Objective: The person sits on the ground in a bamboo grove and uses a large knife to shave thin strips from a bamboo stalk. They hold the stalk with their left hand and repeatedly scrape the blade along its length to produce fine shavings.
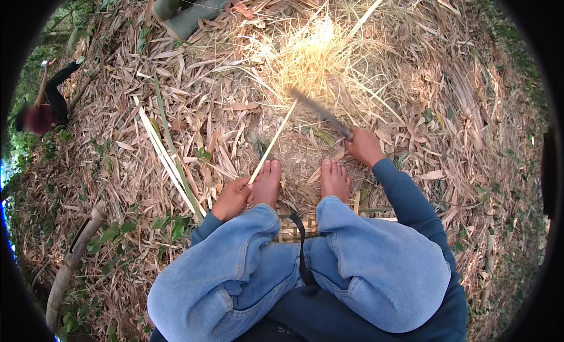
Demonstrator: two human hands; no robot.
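A: Left hand clamped on the near end of a thin bamboo strip, just beside the left foot. Strip slanting up and away from that foot

B: And the right hand?

A: Wrapped tight around the handle of a long knife, blade blurred, tip close to the strip's far end, beyond the left foot

B: Risks?

A: Probably a glancing stroke sliding down the strip toward the bare toes or the gripping fingers; thin strip likely to flex or split unevenly

B: Around?

A: Dry bamboo leaves everywhere, loose split strips left of the foot, a thick pole farther left, another person well off that way. Nothing between blade and strip
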